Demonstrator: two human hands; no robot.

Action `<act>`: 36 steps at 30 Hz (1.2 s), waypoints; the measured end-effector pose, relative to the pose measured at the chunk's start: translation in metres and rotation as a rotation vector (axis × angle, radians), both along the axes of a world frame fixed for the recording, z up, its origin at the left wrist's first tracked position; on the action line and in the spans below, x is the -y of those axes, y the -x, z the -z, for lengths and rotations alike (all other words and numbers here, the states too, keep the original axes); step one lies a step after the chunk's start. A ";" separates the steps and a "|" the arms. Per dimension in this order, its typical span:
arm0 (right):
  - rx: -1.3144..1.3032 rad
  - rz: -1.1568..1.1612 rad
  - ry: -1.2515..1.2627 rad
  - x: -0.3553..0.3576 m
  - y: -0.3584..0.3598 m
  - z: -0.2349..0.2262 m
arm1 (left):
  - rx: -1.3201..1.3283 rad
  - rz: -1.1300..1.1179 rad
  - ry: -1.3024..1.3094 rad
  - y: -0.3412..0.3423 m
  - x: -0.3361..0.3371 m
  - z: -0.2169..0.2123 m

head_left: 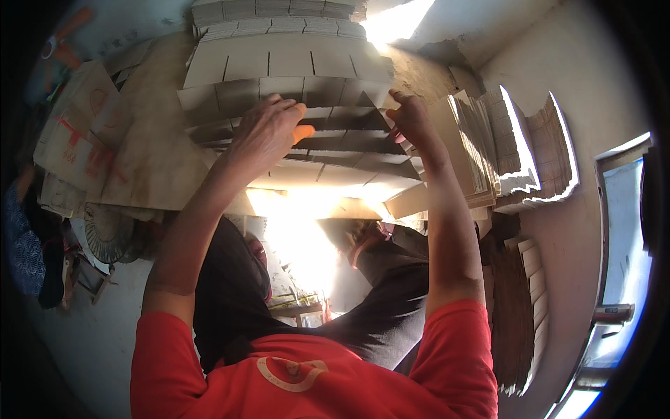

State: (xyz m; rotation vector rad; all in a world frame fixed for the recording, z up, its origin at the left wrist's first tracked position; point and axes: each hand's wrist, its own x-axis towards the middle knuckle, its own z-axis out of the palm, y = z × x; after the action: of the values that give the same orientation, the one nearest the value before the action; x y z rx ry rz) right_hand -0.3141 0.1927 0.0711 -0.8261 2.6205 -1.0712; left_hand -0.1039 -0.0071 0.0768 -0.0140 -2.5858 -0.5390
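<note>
Several slotted cardboard strips (pixel 335 143) stand in rows in front of me, their shaded faces toward me. My left hand (pixel 269 129) is over their left part, orange coverings on two digits. Its thumb and forefinger are apart, with nothing visible between them; the other fingertips are partly hidden. At the right ends of the strips, my right hand (pixel 413 120) has its fingers curled against a cardboard edge, and a pinkish-red covering shows on one finger. Just beyond lies a pale slotted cardboard sheet (pixel 289 56).
Slotted cardboard is stacked at the back (pixel 279 8). More cardboard stacks (pixel 551 146) stand right, near the wall, with another pile (pixel 534 300) below. A marked carton (pixel 77 140) sits left on the work table (pixel 157 105). A round fan (pixel 105 234) is below it. Sunlight glares near my legs.
</note>
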 end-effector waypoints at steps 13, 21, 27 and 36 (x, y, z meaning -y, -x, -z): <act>-0.570 -0.118 -0.581 -0.120 -0.118 0.020 | -0.015 0.190 0.059 -0.014 -0.031 0.034; -0.416 -0.064 -0.352 -0.132 -0.096 0.027 | -0.118 0.218 0.054 -0.004 -0.054 0.022; -0.754 0.185 -0.111 -0.150 -0.074 0.025 | 0.004 0.249 -0.012 0.009 -0.054 0.068; -0.803 0.297 -0.809 -0.183 0.003 0.053 | 0.009 0.233 0.021 0.006 -0.077 0.033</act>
State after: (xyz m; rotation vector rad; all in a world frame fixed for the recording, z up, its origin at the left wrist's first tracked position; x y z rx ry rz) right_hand -0.3173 0.3755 0.0184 -0.7524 3.4302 0.4667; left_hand -0.1104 0.0695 0.0441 -0.3244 -2.6148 -0.5952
